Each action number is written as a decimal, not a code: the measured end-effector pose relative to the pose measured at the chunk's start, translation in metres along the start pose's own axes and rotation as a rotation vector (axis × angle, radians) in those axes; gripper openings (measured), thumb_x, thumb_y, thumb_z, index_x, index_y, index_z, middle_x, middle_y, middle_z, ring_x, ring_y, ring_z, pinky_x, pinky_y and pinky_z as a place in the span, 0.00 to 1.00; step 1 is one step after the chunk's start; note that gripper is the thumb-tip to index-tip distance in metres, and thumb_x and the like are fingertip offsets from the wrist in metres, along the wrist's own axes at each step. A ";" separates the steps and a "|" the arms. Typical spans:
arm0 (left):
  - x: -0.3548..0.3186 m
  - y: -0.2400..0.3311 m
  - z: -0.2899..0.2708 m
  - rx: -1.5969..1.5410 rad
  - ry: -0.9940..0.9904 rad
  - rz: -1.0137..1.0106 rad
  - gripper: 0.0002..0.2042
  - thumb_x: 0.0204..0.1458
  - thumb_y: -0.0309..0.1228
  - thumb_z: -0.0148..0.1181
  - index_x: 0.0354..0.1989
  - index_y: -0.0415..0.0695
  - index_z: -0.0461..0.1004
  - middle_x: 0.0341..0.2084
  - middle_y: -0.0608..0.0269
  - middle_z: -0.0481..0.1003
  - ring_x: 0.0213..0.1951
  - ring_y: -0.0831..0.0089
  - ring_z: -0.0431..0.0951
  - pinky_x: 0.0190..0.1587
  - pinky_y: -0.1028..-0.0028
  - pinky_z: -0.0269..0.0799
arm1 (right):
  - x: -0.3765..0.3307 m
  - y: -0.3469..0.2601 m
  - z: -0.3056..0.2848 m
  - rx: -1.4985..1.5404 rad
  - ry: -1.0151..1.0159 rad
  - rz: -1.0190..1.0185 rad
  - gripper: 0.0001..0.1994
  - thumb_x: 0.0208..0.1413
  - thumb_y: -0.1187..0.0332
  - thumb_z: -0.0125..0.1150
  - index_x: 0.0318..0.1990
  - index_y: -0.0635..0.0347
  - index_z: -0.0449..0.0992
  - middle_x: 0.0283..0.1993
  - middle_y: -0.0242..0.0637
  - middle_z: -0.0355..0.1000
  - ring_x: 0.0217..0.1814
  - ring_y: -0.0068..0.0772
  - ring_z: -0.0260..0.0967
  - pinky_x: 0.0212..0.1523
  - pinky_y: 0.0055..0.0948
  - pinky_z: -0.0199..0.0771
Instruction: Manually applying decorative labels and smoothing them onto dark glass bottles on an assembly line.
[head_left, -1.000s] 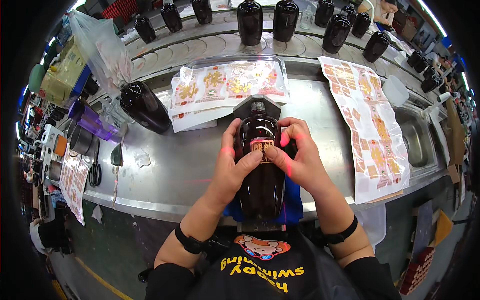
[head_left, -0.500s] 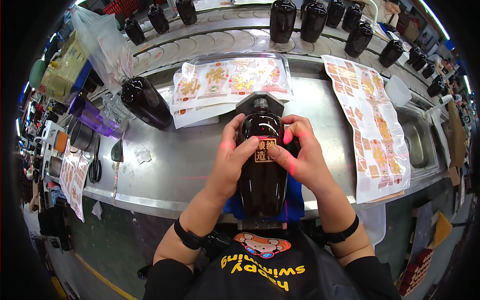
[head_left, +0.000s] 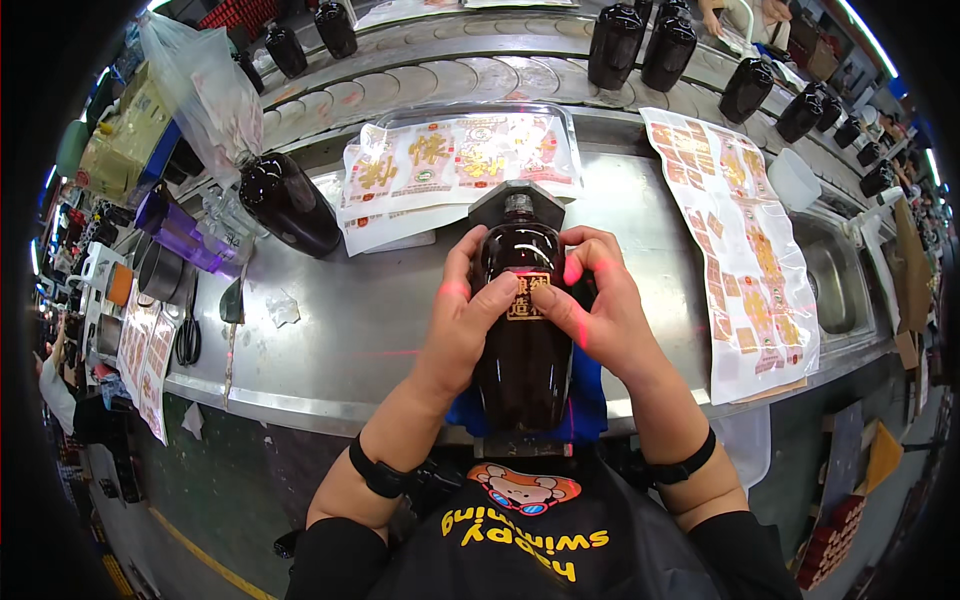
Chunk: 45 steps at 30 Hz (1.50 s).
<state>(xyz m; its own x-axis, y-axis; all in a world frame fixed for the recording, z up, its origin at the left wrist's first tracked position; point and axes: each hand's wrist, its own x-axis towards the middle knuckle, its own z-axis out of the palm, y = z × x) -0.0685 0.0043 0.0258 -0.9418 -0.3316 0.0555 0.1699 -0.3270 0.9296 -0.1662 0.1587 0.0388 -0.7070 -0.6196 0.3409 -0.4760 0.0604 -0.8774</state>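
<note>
Right now I'm watching the dark bottle [head_left: 524, 330] lying at frame centre, left hand [head_left: 468, 325] and right hand [head_left: 600, 315] both clasping it while thumbs are pressing its gold label [head_left: 529, 297], which I judge is risking wrinkling or skewing if either thumb slides.

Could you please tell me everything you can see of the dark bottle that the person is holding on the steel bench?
The dark bottle looks like glossy brown glass, broad in the body with a short neck and small cap pointing away from the person. It lies lengthwise on a blue cloth at the bench's near edge. A small gold label sits on its upper face. The left hand and right hand clasp its sides, thumbs pressing the label.
</note>
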 end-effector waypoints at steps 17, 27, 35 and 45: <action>-0.005 0.000 -0.001 0.094 -0.021 0.024 0.41 0.58 0.37 0.61 0.71 0.30 0.43 0.63 0.48 0.60 0.63 0.66 0.64 0.66 0.68 0.59 | 0.000 0.004 0.000 0.060 0.004 -0.025 0.19 0.53 0.58 0.71 0.35 0.59 0.65 0.56 0.46 0.63 0.59 0.40 0.61 0.61 0.35 0.61; -0.005 -0.001 0.002 0.058 -0.044 0.027 0.42 0.57 0.37 0.60 0.71 0.30 0.42 0.62 0.49 0.61 0.63 0.66 0.64 0.66 0.68 0.58 | -0.005 0.010 -0.005 0.091 0.014 -0.036 0.16 0.52 0.66 0.71 0.39 0.61 0.68 0.56 0.50 0.65 0.60 0.45 0.64 0.60 0.38 0.65; -0.002 0.000 0.000 0.090 -0.041 0.009 0.42 0.56 0.37 0.62 0.71 0.31 0.44 0.61 0.50 0.63 0.62 0.67 0.65 0.64 0.68 0.61 | 0.046 -0.042 -0.039 -0.260 -0.264 -0.195 0.15 0.53 0.71 0.66 0.47 0.63 0.73 0.33 0.45 0.77 0.34 0.37 0.78 0.36 0.32 0.76; -0.011 0.000 -0.007 -0.100 -0.103 -0.021 0.34 0.66 0.36 0.41 0.74 0.37 0.35 0.67 0.48 0.59 0.66 0.62 0.65 0.67 0.64 0.62 | 0.048 -0.059 -0.033 -0.627 -0.083 -0.739 0.16 0.39 0.70 0.72 0.40 0.49 0.78 0.32 0.34 0.69 0.37 0.38 0.70 0.36 0.39 0.67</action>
<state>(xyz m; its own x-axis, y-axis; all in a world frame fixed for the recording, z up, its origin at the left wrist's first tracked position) -0.0557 0.0013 0.0228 -0.9693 -0.2330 0.0782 0.1731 -0.4215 0.8901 -0.1892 0.1517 0.1177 -0.0901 -0.7205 0.6875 -0.9943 0.0252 -0.1039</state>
